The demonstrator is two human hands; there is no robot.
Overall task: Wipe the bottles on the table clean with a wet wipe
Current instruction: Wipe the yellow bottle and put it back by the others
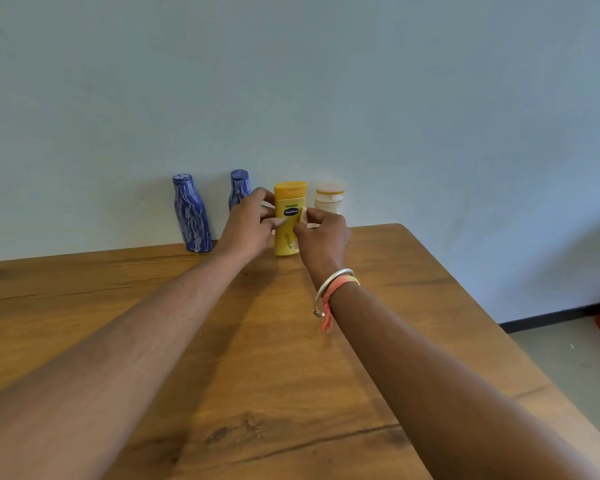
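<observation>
I see a brown wooden table with visible grain (257,358) filling the lower view, set against a pale blue-grey wall (326,81). Both of my forearms extend forward over the table and converge at its far edge.

Four containers stand upright in a row along the far edge, at the wall. From left to right: a tall blue bottle with white marbled streaks (192,214); a second blue marbled bottle (239,187), partly hidden behind my left hand; a yellow plastic lotion bottle with a dark blue oval label (289,216); and a short white jar with an orange band (329,199), blurred and just beside the yellow bottle.

My left hand (248,225) is at the left side of the yellow bottle, back of the hand toward the camera. Its fingers are curled around the bottle's left edge, with fingertips lying on the front face below the label, holding it.

My right hand (323,240) is at the bottle's right side, wrist bent slightly inward. Its fingers are curled and pinch a small white wet wipe (303,216) pressed against the bottle's right front, beside the label.

My right wrist carries a silver metal bangle (333,280) and an orange thread band (336,289).
</observation>
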